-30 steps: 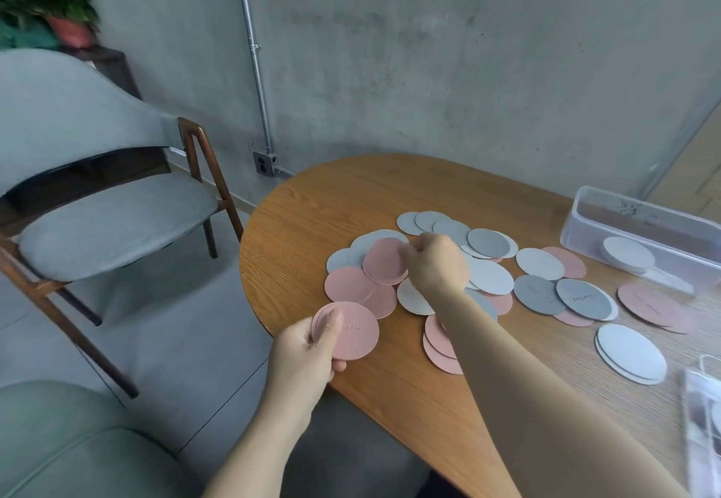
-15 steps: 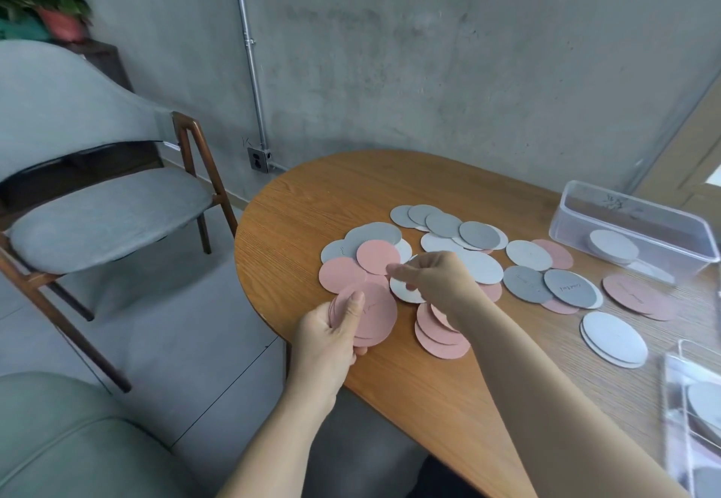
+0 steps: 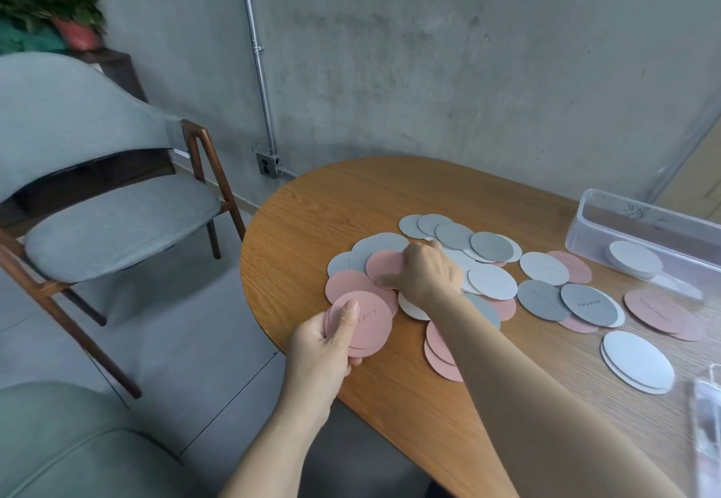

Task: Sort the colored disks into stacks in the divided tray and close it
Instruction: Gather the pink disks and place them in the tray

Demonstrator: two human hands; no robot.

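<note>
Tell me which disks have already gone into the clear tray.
Only the white stack inside the clear tray at the table's far right. Every other disk lies loose on the table or sits in the left hand.

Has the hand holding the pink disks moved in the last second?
Yes. The left hand carried its pink stack inward from the table's edge toward the spread pile.
</note>
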